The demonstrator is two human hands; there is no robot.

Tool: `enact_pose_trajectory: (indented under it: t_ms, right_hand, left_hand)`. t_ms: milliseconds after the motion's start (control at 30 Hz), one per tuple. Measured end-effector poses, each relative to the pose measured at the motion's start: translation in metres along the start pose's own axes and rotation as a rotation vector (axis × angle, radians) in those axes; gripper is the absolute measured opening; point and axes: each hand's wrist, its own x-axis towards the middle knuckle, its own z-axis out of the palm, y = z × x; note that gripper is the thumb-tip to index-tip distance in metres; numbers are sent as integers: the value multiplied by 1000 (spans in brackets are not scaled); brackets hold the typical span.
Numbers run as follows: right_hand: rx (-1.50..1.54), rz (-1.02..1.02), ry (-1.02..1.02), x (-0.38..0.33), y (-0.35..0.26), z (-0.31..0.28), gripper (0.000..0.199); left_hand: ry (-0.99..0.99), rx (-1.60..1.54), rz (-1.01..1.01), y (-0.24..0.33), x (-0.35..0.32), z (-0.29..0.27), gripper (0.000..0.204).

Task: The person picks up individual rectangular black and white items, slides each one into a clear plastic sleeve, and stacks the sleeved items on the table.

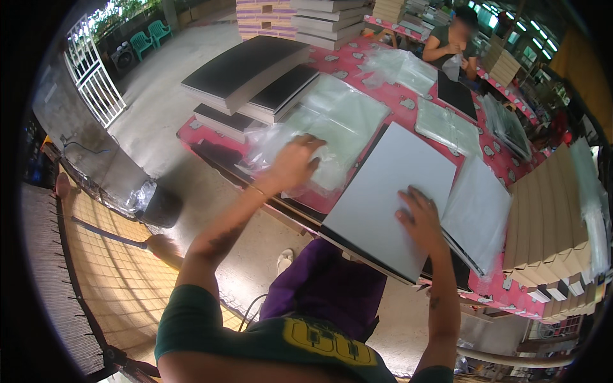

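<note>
My left hand (297, 163) reaches over a pile of clear plastic sleeves (348, 115), its fingers bent and apart at the crumpled near end. It does not visibly grip a sleeve. My right hand (418, 217) rests open on a large pale grey-white board (383, 185) at the table's near edge. Black borders show along the board's left and lower edges, over something dark beneath. Just right of it, another pale board in clear plastic (477, 214) lies at an angle.
Black-topped stacks (246, 70) stand at the left, with thick pale stacks (332, 25) behind. Upright brown cardboard-like pieces (546, 210) line the right side. More plastic sleeves (447, 124) lie farther back. Across the pink patterned table sits another person (453, 45) holding plastic.
</note>
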Motion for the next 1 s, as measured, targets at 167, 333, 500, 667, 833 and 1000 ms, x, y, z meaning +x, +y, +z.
enact_pose_trajectory:
  t_ms: [167, 333, 500, 667, 833, 1000]
  right_hand:
    - [258, -118, 170, 54, -69, -10, 47]
    - [972, 146, -305, 84, -109, 14, 38]
    - [1433, 404, -250, 77, -106, 40, 39]
    - [1742, 541, -134, 68, -113, 15, 36]
    - [1816, 432, 178, 56, -115, -3, 29]
    - [1715, 354, 403, 38, -104, -6, 14]
  left_hand:
    - [40, 142, -99, -3, -26, 26, 48]
    - [15, 194, 12, -18, 6, 47, 15]
    - [-91, 38, -58, -9, 25, 48, 12]
    - [81, -218, 62, 62, 15, 9, 26]
    - [50, -1090, -364, 105, 0, -12, 30]
    - [-13, -975, -307, 101, 5, 5, 24]
